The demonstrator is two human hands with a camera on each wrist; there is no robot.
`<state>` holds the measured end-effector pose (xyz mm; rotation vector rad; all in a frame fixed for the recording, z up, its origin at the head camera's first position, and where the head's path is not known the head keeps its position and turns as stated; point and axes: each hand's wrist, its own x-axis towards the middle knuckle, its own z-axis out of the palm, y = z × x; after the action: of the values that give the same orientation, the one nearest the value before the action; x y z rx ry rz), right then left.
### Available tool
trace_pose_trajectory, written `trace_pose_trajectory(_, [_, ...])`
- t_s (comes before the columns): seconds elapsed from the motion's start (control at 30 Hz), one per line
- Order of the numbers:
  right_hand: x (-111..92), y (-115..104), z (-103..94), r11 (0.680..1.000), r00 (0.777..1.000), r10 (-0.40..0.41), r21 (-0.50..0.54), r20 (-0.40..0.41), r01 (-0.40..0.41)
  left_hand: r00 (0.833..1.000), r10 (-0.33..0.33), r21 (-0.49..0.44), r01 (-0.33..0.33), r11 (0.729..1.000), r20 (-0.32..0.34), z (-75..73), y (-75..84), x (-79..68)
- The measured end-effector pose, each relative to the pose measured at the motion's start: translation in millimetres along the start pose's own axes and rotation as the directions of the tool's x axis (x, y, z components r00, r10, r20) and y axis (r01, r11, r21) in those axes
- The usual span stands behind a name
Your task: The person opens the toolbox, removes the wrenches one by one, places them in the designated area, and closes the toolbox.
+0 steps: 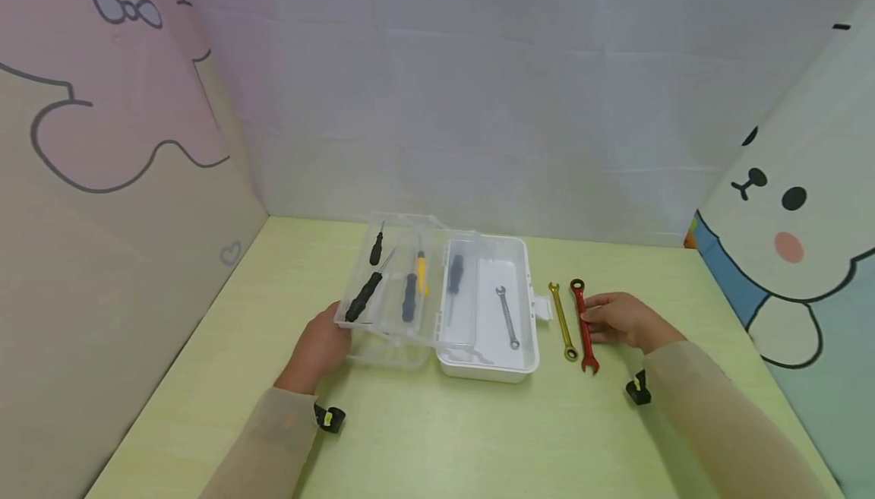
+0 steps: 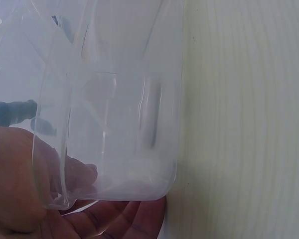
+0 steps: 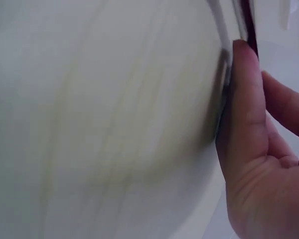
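My left hand [image 1: 326,343] grips the left edge of a clear plastic tray [image 1: 349,298], its thumb showing through the plastic in the left wrist view. In the tray lie two black screwdrivers [image 1: 364,296] and a yellow-handled tool [image 1: 421,267]; other dark handles show through the plastic. The tray overhangs the left part of an open white toolbox [image 1: 488,372], where a silver wrench [image 1: 507,317] lies. To the right of the box, my right hand [image 1: 618,319] pinches a red wrench [image 1: 583,324] at its middle. A gold wrench [image 1: 563,320] lies beside it.
The clear lid [image 1: 390,353] lies beneath the tray, left of the box. A white latch [image 1: 542,307] sticks out on the box's right side. Pale yellow-green table [image 1: 437,438] surrounds everything, with a white cloth wall [image 1: 478,104] behind and printed cloths at both sides.
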<state>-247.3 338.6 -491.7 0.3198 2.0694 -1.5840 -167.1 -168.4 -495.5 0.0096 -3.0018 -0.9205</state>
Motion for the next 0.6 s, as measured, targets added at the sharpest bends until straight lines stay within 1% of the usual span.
trace_pose_trajectory(0.13, [-1.8,0.9,0.5,0.999,0.999,-0.039,-0.024,-0.026,0.038,1.0,-0.011,0.0,0.011,1.0,0.004,0.0,1.3,-0.7])
trace_pose_trajectory(0.27, [-4.5,1.3,1.9,0.997,0.996,-0.062,-0.05,-0.068,0.059,1.0,-0.002,0.008,0.002,1.0,0.0,-0.2,1.5,-1.3])
trace_pose_trajectory(0.43, [-7.9,1.5,4.9,0.995,0.987,-0.072,-0.079,-0.147,0.061,1.0,0.0,0.004,0.0,1.0,0.003,-0.7,0.9,-1.5])
trace_pose_trajectory(0.6, [-10.4,2.6,7.3,0.992,0.972,-0.076,-0.119,-0.222,0.051,1.0,-0.003,0.013,0.003,1.0,0.007,-1.1,1.1,-1.9])
